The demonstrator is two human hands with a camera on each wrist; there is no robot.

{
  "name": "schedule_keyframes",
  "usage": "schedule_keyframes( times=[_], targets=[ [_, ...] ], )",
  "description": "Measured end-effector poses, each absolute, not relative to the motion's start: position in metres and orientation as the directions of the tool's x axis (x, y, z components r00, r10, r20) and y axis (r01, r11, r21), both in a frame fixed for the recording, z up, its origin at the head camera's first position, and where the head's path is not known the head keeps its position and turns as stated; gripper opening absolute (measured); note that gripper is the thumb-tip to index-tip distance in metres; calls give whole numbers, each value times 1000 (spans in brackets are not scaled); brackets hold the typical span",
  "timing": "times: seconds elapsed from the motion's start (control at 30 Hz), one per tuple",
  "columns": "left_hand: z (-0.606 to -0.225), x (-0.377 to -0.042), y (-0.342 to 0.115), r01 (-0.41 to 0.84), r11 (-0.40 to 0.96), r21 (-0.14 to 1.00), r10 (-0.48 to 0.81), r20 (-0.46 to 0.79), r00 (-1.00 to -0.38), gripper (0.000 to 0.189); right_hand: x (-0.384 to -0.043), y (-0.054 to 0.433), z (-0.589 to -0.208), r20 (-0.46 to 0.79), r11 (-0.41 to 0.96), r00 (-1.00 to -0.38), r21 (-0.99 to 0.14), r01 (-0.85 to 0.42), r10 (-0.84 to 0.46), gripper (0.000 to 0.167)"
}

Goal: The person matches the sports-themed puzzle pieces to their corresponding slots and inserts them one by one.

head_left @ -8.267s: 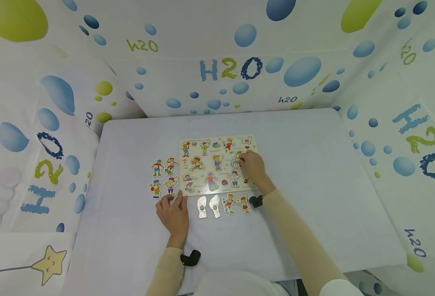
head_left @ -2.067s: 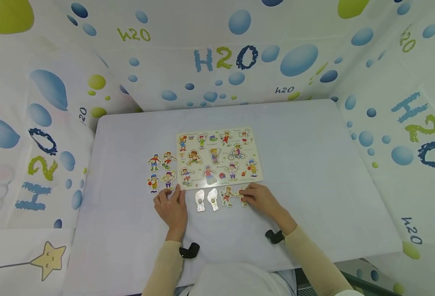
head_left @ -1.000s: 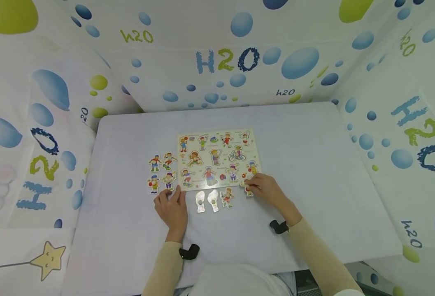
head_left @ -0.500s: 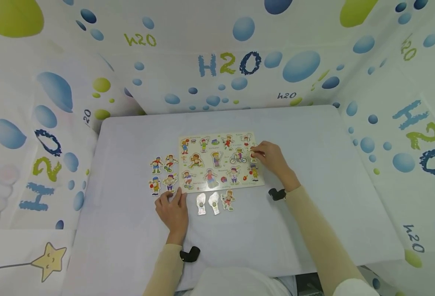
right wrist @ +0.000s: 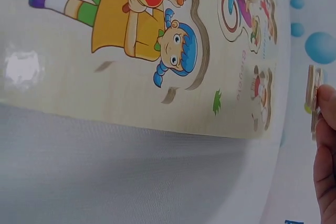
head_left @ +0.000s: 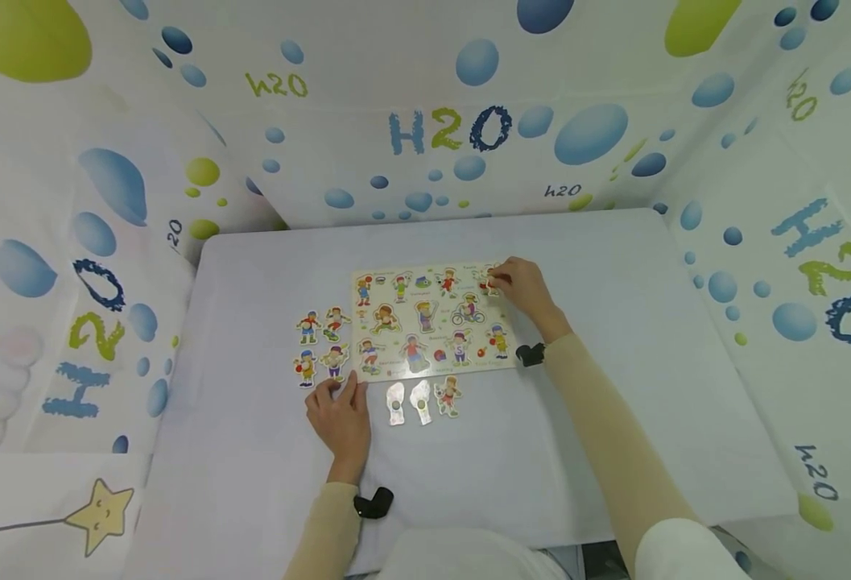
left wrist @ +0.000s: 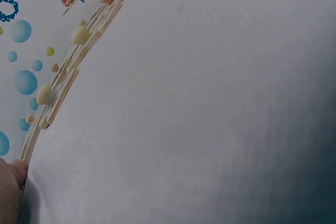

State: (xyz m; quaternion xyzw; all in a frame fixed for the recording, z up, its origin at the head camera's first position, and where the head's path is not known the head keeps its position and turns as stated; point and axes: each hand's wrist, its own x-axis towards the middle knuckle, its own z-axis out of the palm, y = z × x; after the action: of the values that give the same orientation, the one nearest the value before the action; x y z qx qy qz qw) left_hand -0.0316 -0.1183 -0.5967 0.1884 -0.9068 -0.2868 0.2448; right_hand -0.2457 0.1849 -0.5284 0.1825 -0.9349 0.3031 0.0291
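A flat wooden puzzle board (head_left: 405, 324) printed with sporting children lies mid-table. My left hand (head_left: 341, 423) rests at its near left corner, its fingertips touching there; in the left wrist view the thumb (left wrist: 18, 171) meets the board's edge. Over the far right corner, my right hand (head_left: 528, 294) pinches a small figure-shaped puzzle piece (right wrist: 312, 87) between thumb and fingers. The right wrist view has this piece edge-on, raised above the board and apart from the printed recess (right wrist: 262, 98). Fingers partly cover its picture in the head view.
Several loose figure pieces (head_left: 334, 324) stand grouped left of the board. Along the near edge lie two pale, shiny pieces (head_left: 394, 404) and a red-clad figure piece (head_left: 448, 396). White cloth covers the table (head_left: 613, 362); a printed curtain (head_left: 324, 137) encloses its back and sides.
My right hand has picked up the rightmost piece of the near row and carried it along the board's right side to the far right corner. The left hand keeps its place.
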Motion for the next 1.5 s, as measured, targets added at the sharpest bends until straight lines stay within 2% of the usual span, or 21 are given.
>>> schedule_keyframes(
  times=[0.5, 0.97, 1.5],
  targets=[
    [-593, -31, -117, -203, 761, 617, -486, 335, -807, 33, -262, 177, -544, 85, 771, -952, -568, -288, -293, 22],
    [-593, -30, -117, -197, 753, 628, -491, 337, -803, 33, -262, 171, -552, 22, 804, -966, -550, -226, -257, 22],
    [-593, -30, -117, -198, 759, 620, -484, 335, -808, 33, -262, 168, -557, 26, 807, -967, -546, -225, -253, 22]
  ],
)
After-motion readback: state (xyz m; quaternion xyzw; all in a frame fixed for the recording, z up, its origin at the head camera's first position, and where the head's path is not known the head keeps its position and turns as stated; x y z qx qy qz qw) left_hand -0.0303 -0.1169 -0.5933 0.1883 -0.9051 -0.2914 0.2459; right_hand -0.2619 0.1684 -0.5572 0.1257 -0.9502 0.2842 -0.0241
